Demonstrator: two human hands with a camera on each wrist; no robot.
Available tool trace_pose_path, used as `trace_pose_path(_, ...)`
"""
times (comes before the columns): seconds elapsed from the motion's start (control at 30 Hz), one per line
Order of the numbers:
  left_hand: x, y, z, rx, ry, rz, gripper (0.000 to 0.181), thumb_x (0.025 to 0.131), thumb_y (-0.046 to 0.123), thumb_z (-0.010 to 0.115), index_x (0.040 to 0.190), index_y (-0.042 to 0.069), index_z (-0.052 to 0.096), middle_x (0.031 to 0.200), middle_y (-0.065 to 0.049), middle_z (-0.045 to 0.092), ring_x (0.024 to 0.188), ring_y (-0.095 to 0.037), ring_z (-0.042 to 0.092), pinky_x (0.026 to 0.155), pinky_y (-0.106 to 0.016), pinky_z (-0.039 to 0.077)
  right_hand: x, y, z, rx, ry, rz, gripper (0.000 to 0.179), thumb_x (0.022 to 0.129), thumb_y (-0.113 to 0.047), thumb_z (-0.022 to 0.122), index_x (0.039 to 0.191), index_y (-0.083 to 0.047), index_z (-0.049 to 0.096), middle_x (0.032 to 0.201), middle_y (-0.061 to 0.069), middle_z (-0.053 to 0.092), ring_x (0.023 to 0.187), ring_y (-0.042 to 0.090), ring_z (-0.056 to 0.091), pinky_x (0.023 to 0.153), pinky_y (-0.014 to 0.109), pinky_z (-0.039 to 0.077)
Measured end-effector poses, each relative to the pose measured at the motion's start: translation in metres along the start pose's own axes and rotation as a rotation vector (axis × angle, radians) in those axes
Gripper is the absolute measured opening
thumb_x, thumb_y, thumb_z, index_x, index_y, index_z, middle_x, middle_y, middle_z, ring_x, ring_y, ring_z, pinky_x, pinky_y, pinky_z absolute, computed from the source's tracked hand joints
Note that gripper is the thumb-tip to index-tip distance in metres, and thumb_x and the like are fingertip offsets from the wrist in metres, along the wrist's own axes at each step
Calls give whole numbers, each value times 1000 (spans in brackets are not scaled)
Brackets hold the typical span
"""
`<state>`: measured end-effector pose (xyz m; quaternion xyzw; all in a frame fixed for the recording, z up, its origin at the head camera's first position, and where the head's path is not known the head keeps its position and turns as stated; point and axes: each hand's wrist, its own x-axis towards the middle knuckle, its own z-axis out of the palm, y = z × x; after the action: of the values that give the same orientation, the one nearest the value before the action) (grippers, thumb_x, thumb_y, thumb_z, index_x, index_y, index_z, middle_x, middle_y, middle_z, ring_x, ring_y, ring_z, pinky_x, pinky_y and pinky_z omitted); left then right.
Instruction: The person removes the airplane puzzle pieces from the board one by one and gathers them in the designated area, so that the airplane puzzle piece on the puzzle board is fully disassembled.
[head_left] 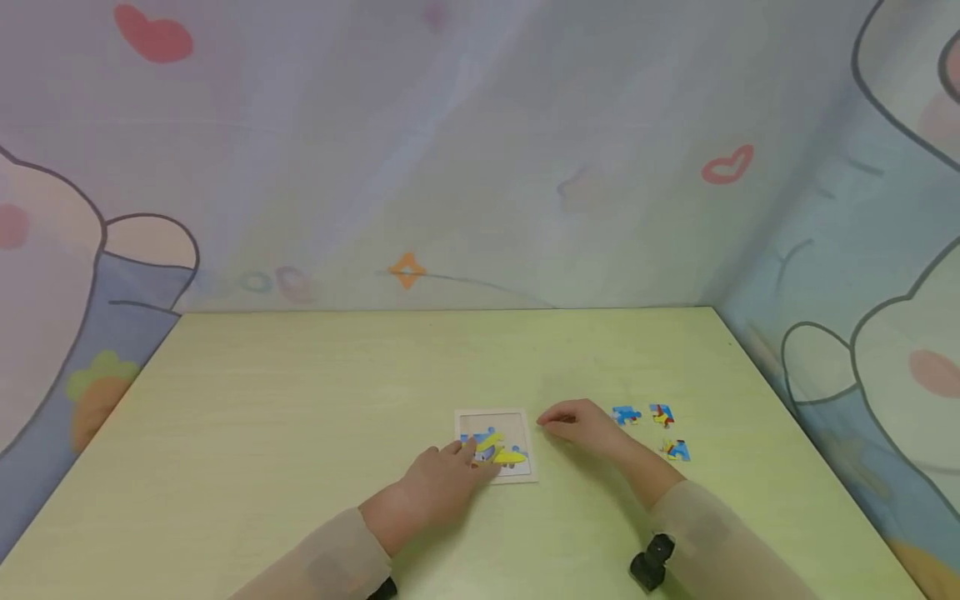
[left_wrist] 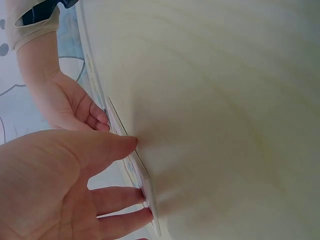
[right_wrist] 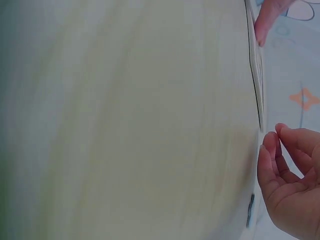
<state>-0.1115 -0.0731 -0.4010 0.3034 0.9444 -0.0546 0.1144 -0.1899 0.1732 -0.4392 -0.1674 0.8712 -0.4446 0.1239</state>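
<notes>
A small square puzzle tray [head_left: 533,450] with a pale rim lies on the table. Inside it, picture pieces [head_left: 508,457] show part of a yellow aeroplane on blue; bare backing shows along the top. My left hand [head_left: 442,482] rests on the tray's left side, its fingers over the pieces, thumb at the near edge in the left wrist view. Just right of the tray hovers my right hand [head_left: 581,423], thumb and fingertips close together. No piece shows between them in the right wrist view, where the hand [right_wrist: 295,175] appears loosely curled.
Three loose puzzle pieces lie right of my right hand: a blue one [head_left: 626,415], a red-and-blue one [head_left: 662,415] and a nearer one [head_left: 677,451]. The pale table [head_left: 300,400] meets a cartoon-printed cloth [head_left: 480,167] at its back edge.
</notes>
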Motion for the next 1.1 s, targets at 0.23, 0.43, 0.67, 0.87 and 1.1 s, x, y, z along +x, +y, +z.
trace_pose_path(0.23, 2, 1, 0, 19, -12, -5, 46, 94, 16, 52, 137, 32, 47, 141, -13, 43, 126, -29, 43, 90, -45, 44, 17, -20, 23, 11, -70, 33, 19, 91, -19, 60, 102, -9, 72, 103, 2, 66, 89, 14, 56, 78, 30, 47)
trace_pose_path(0.43, 3, 1, 2, 14, 0, 1, 45, 93, 18, 53, 136, 33, 49, 140, -12, 44, 125, -28, 45, 87, -44, 46, 26, -30, 35, -29, -59, 73, 19, 91, -15, 60, 105, -9, 71, 109, 4, 66, 102, 19, 57, 89, 38, 45)
trace_pose_path(0.67, 4, 2, 0, 31, -14, -2, 45, 93, 20, 53, 136, 33, 49, 140, -13, 44, 125, -29, 44, 87, -43, 46, 24, -35, 38, -53, -82, 96, 21, 92, -14, 59, 109, -9, 70, 113, 6, 64, 107, 23, 56, 92, 40, 44)
trace_pose_path(0.87, 5, 2, 0, 46, -11, 5, 46, 92, 19, 54, 136, 33, 49, 139, -13, 44, 124, -29, 45, 86, -43, 47, 20, -42, 38, -118, -108, 45, 18, 90, -10, 59, 103, -8, 72, 109, 6, 66, 106, 24, 57, 90, 41, 44)
trace_pose_path(1.1, 6, 1, -1, 35, -13, 3, 46, 92, 18, 55, 135, 32, 50, 138, -14, 45, 124, -30, 46, 86, -43, 47, 24, -39, 39, -124, -134, 62, 16, 90, -13, 60, 100, -10, 72, 105, 1, 66, 98, 17, 57, 88, 37, 45)
